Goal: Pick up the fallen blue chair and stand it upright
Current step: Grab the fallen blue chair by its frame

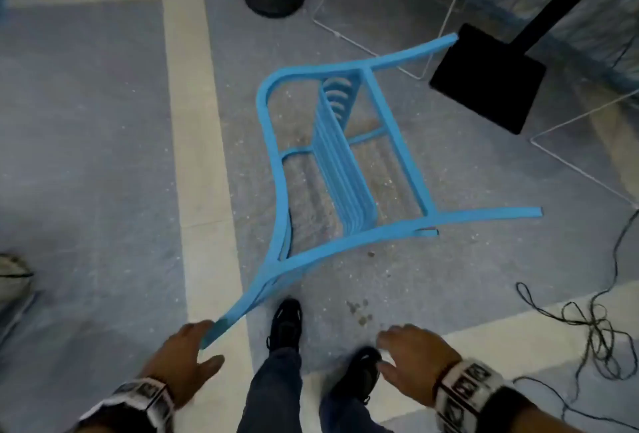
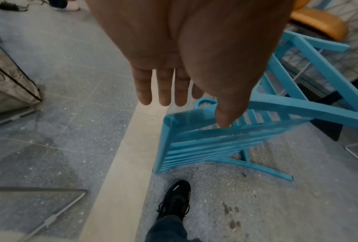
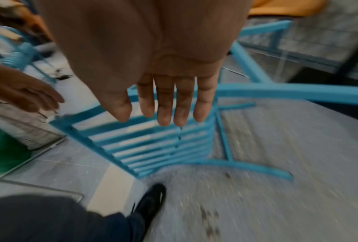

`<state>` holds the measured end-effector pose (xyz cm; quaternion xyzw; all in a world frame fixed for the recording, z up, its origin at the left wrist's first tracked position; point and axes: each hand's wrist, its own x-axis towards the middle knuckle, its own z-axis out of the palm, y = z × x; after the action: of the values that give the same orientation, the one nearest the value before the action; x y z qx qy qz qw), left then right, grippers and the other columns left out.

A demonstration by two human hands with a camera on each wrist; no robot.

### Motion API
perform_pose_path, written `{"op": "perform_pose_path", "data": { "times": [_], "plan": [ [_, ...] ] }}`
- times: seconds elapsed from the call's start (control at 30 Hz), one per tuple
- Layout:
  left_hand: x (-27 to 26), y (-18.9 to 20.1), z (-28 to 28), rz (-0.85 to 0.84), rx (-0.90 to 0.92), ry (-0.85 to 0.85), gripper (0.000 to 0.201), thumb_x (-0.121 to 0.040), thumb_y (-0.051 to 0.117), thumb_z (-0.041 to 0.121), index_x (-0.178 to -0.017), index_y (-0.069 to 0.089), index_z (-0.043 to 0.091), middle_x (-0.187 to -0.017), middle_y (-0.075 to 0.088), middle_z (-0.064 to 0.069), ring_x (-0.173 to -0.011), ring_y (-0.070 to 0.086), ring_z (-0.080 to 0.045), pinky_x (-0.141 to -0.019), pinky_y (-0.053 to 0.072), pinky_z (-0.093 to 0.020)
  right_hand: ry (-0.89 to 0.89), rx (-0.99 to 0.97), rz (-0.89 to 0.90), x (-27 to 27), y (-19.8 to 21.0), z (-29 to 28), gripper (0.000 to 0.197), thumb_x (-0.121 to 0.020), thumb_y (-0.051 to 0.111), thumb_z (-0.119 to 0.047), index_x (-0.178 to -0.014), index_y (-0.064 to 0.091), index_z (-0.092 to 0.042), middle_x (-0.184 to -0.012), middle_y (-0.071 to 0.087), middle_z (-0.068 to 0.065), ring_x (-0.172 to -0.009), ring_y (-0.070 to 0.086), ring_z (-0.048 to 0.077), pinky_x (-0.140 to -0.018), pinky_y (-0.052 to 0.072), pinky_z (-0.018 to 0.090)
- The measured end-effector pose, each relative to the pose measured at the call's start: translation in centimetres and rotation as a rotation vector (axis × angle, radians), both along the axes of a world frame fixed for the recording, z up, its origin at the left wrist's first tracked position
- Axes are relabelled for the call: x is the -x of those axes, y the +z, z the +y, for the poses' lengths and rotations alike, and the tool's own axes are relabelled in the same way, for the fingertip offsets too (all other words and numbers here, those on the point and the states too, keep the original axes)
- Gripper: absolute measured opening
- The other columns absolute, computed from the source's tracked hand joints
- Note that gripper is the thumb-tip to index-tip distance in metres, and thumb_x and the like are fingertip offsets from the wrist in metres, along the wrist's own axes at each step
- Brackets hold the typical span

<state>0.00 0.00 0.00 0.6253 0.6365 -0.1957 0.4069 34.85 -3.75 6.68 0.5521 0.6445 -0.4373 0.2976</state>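
Floor (image 1: 103, 121): grey tiles, pale strips, centre frame.
Blue chair (image 1: 332, 156): I see it tipped over.
Left hand (image 1: 183, 356): grip released, fingers touching chair's backrest corner.
Right hand (image 1: 415, 356): grip released, holding nothing.

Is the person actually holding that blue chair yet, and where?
Not gripped. The left hand only touches the top corner of the blue chair backrest, fingers straight; the right hand holds nothing.

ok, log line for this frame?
blue chair: tipped over on floor | left hand: open, at backrest top corner | right hand: open, holds nothing | step: grasp pending
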Motion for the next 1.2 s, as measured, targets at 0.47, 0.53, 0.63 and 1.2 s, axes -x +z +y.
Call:
{"op": "perform_pose_path", "data": {
  "times": [0.47,0.53,0.63,1.2],
  "plan": [
    [-1.8,-8.4,2.4,-0.036,-0.022,0.123,0.016,-0.08,0.066,0.036,-0.082,0.053,0.026,-0.062,0.051,0.008,-0.059,0.05,-0.018,-0.056,0.036,-0.028,0.228,-0.491,0.026,9.3,-12.9,11.7,0.039,-0.085,0.053,-0.017,-0.121,0.045,-0.006,-0.118,0.052,0.015,-0.11,0.047,0.036,-0.103,0.032,0.051],
    [-1.4,-9.2,2.2,-0.038,-0.038,0.151,0.023,-0.079,0.065,0.037,-0.068,0.046,0.029,-0.054,0.049,0.008,-0.054,0.049,-0.017,-0.053,0.036,-0.028,0.251,-0.461,0.033,9.7,-13.8,12.7,0.034,-0.087,0.052,-0.02,-0.119,0.046,-0.009,-0.118,0.055,0.013,-0.109,0.05,0.034,-0.099,0.035,0.046],
    [-0.9,-9.7,2.0,-0.07,-0.042,0.182,0.026,-0.078,0.064,0.037,-0.061,0.045,0.031,-0.05,0.05,0.007,-0.049,0.048,-0.013,-0.05,0.037,-0.027,0.249,-0.376,0.021,10.7,-14.6,14.4,0.029,-0.085,0.058,-0.031,-0.109,0.056,-0.014,-0.109,0.065,0.01,-0.1,0.06,0.033,-0.088,0.045,0.041],
    [-4.9,5.9,10.6,-0.002,-0.247,-0.2,0.014,-0.077,0.058,0.037,-0.072,0.05,0.027,-0.068,0.056,0.002,-0.067,0.061,-0.022,-0.056,0.044,-0.028,-0.082,-0.519,-0.037,6.8,-3.4,18.5,0.03,-0.081,0.057,-0.047,-0.098,0.065,-0.024,-0.103,0.07,0.007,-0.097,0.063,0.032,-0.082,0.05,0.039]
  ]
}}
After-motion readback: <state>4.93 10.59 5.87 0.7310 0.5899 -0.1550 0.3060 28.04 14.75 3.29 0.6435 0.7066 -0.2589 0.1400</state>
